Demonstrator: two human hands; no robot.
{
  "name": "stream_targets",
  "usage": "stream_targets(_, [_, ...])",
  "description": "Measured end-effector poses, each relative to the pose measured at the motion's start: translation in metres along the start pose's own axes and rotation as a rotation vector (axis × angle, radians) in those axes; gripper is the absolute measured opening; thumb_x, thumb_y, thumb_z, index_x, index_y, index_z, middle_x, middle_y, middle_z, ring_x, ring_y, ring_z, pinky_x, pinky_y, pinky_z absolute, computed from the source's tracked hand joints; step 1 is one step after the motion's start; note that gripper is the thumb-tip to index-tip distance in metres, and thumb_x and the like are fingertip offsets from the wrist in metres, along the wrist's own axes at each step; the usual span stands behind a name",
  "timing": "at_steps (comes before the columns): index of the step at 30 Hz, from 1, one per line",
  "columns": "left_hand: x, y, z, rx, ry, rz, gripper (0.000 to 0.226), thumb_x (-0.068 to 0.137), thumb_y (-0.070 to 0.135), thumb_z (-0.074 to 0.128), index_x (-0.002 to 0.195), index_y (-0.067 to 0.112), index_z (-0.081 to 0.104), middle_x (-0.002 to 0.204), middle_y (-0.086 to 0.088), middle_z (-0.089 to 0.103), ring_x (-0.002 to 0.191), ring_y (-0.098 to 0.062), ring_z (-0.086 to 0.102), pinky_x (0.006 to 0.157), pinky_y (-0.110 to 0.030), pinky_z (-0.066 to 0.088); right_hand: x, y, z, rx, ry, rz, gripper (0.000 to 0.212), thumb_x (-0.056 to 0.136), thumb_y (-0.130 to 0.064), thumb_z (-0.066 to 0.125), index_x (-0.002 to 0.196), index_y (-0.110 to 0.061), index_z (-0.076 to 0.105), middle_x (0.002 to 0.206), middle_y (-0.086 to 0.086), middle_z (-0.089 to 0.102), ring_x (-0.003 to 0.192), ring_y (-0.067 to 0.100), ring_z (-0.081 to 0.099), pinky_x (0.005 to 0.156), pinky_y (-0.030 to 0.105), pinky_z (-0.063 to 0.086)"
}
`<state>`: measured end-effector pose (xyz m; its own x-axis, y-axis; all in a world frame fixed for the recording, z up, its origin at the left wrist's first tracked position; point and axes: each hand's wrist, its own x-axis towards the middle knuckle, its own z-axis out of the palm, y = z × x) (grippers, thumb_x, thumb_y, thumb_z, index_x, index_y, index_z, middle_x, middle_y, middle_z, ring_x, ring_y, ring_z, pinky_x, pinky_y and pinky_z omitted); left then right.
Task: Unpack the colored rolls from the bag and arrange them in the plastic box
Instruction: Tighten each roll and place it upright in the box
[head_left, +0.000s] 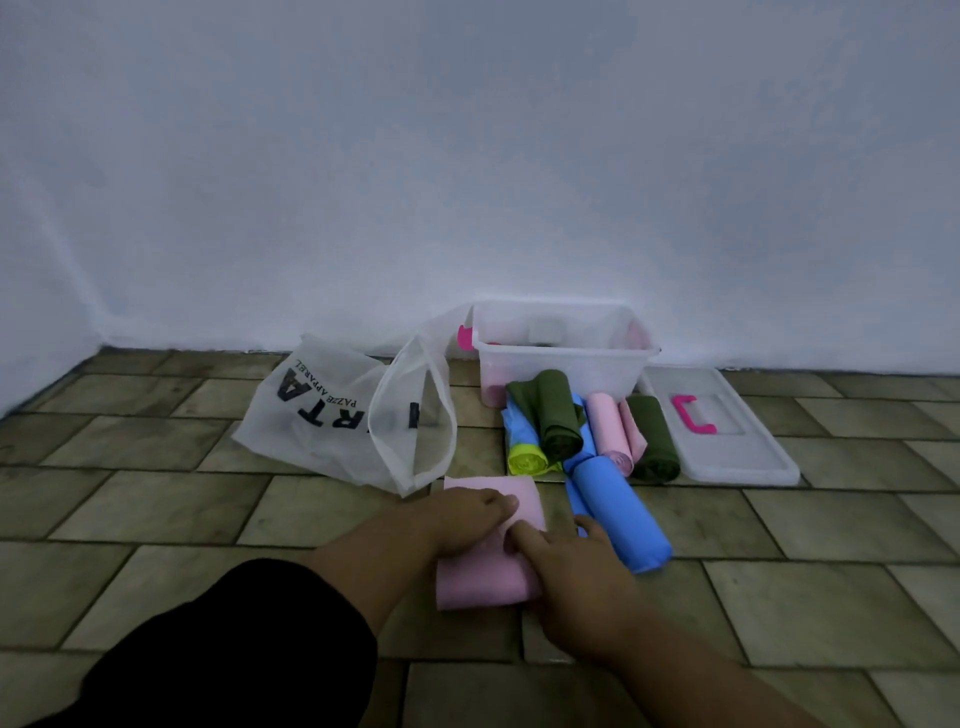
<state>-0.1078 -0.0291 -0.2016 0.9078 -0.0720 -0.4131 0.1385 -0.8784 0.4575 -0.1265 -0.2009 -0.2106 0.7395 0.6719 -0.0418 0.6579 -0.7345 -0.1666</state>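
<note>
A pink roll (483, 579) lies flat on the tiled floor in front of me. My left hand (470, 519) rests on its upper part, fingers curled over the material. My right hand (566, 571) presses on its right side, index finger extended onto the pink. Beyond lie several rolls in a heap: a blue roll (621, 512), a yellow-green roll (527, 458), two dark green rolls (558, 410) (655, 439) and a pink roll (609, 428). The clear plastic box (563, 358) stands against the wall. The white bag (358, 415) lies open to the left.
The box's clear lid (727, 441) with a pink handle lies on the floor right of the rolls. A white wall rises directly behind the box. My dark-clothed knee (234, 649) fills the lower left.
</note>
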Motion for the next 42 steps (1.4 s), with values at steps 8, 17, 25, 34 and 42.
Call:
stream_targets(8, [-0.006,-0.001,0.007,0.040,-0.008,0.055,0.042,0.102,0.042,0.029,0.132,0.017,0.046,0.139,-0.013,0.049,0.121,-0.027,0.048,0.087,-0.029,0.034,0.009,0.020,-0.003,0.165,-0.078,0.101,0.037,0.084,-0.036,0.060,0.119,-0.038,0.047,0.120,-0.009,0.062,0.114,0.014,0.054,0.113,0.043,0.021])
stream_targets(17, [-0.020,-0.038,0.038,0.273,0.389,0.320,0.053,0.088,0.057,0.035,0.128,0.027,0.053,0.125,0.005,0.054,0.110,-0.013,0.050,0.096,-0.029,0.041,0.021,0.026,0.004,0.114,-0.068,0.171,0.039,0.095,-0.046,0.036,0.132,-0.038,0.047,0.123,-0.003,0.052,0.115,0.017,0.044,0.098,0.042,0.032])
stream_targets(25, [-0.012,-0.029,0.033,0.117,0.352,0.093,0.030,0.098,0.038,0.040,0.123,0.026,0.051,0.123,-0.002,0.060,0.106,-0.017,0.056,0.087,-0.030,0.039,0.009,0.023,0.002,0.162,0.029,0.044,0.042,0.089,-0.035,0.056,0.127,-0.034,0.041,0.128,-0.006,0.052,0.113,0.012,0.048,0.097,0.028,0.040])
stream_targets(34, [-0.018,-0.029,0.046,0.254,0.433,0.233,0.036,0.097,0.036,0.040,0.131,0.030,0.047,0.131,0.008,0.051,0.118,-0.011,0.044,0.103,-0.030,0.030,0.014,0.032,0.007,0.134,0.066,-0.059,0.054,0.080,-0.056,0.051,0.128,-0.032,0.047,0.122,-0.011,0.048,0.110,0.009,0.047,0.092,0.024,0.040])
stream_targets(42, [-0.014,-0.021,0.036,0.214,0.601,-0.146,0.052,0.092,0.059,0.035,0.132,0.027,0.046,0.132,-0.005,0.040,0.110,-0.021,0.053,0.093,-0.037,0.046,0.022,0.016,-0.001,0.047,0.058,0.064,0.033,0.091,-0.046,0.045,0.119,-0.029,0.050,0.114,-0.004,0.061,0.104,0.016,0.056,0.097,0.036,0.035])
